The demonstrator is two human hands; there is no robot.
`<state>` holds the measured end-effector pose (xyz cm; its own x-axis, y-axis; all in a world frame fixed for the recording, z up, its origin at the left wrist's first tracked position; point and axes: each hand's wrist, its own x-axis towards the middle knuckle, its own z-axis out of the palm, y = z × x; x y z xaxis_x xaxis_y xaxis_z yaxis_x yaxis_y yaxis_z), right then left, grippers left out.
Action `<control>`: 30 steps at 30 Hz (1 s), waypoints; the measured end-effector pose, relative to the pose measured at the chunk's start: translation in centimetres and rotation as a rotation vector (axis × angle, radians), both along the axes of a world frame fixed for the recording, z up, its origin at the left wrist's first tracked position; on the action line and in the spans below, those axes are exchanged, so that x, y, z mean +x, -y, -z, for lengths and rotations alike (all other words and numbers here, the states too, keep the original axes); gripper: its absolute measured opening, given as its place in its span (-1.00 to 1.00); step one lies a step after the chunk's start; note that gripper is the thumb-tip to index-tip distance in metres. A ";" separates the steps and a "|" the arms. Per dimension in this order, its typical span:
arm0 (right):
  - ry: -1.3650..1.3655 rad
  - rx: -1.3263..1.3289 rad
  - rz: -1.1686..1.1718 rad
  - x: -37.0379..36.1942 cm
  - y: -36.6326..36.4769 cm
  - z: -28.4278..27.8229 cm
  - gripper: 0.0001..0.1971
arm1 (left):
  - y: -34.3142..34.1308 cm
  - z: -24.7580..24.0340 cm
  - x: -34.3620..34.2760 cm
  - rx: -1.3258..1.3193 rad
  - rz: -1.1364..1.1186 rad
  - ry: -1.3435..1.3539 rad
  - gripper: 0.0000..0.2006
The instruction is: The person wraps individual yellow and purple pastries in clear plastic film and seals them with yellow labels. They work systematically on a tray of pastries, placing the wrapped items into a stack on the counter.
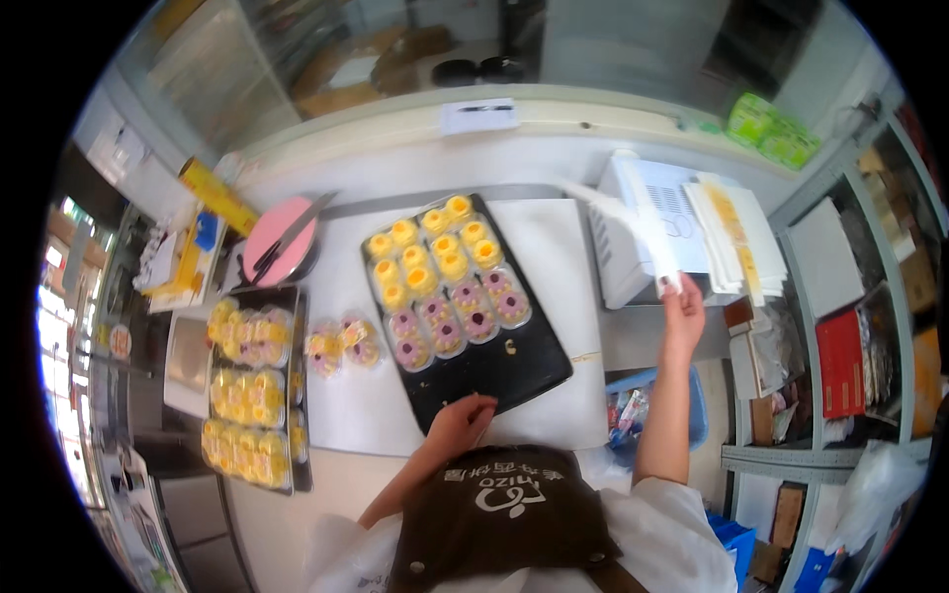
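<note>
The right hand (682, 299) grasps the end of a white strip (653, 242), which hides part of the white machine (618, 259). The left hand (463, 423) is at the near edge of the black tray (529, 371); its grip I cannot tell. Two dessert cups (359, 343) occupy the counter (346, 415) leftward.

Head view, single: wide fisheye, head-worn, left of a pair; looks down and forward from near, over the wearer's dark-brown cloth apron (499, 529) and white flat-topped bench (549, 247); edges bowed rimward.
</note>
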<state>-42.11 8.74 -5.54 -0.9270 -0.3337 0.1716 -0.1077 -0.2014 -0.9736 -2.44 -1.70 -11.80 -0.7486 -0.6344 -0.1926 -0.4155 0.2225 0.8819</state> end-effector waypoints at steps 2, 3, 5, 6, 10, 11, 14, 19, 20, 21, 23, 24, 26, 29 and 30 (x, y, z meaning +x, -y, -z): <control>0.046 0.030 -0.326 4.3 0.4 0.4 -0.57 | 1.1 1.5 0.0 0.270 -0.116 -0.270 -0.56; 0.075 0.035 -0.488 6.4 0.7 0.2 -0.59 | 1.9 2.0 0.1 0.402 -0.175 -0.453 -0.46; 0.122 0.100 -0.720 10.4 0.8 -0.2 -0.59 | 3.8 0.2 0.0 0.686 -0.306 -0.648 -0.16; 0.131 0.177 -0.799 11.7 0.7 0.2 -0.58 | 4.3 -2.4 -0.4 0.735 -0.455 -0.744 -0.11; 0.084 0.463 -1.083 14.2 1.3 0.0 -0.55 | 6.5 -7.9 1.4 0.743 -0.718 -1.152 0.02; 0.071 0.487 -1.126 14.5 1.6 -0.2 -0.56 | 6.7 -8.7 1.9 0.730 -0.762 -1.156 0.01; 0.065 0.512 -1.188 15.1 2.1 0.0 -0.58 | 7.0 -9.9 3.4 0.693 -0.831 -1.227 -0.03; 0.108 0.471 -1.231 15.7 2.7 0.0 -0.56 | 7.1 -8.8 5.2 0.558 -0.543 -1.395 -0.25; 0.171 0.449 -1.228 15.9 2.8 -0.2 -0.56 | 7.2 -8.2 5.5 0.535 -0.528 -1.342 -0.35; 0.234 0.427 -1.222 16.2 2.9 -0.3 -0.56 | 7.3 -7.5 5.8 0.512 -0.512 -1.289 -0.45; 0.281 0.305 -1.172 16.6 2.9 0.2 -0.56 | 6.7 -8.0 5.1 0.471 -0.511 -1.170 -0.61; 0.303 0.243 -1.143 16.8 3.0 0.3 -0.56 | 6.0 -8.3 4.6 0.445 -0.527 -1.108 -0.68; 0.302 0.217 -1.070 17.4 3.0 -1.3 -0.57 | 5.3 -8.8 4.0 0.425 -0.533 -0.974 -0.75; 0.363 0.180 -1.078 17.4 2.6 -2.7 -0.59 | 4.6 -9.3 3.4 0.425 -0.514 -0.775 -0.74; 0.378 0.148 -1.121 17.4 2.3 -2.7 -0.60 | 4.4 -9.1 3.3 0.435 -0.506 -0.764 -0.74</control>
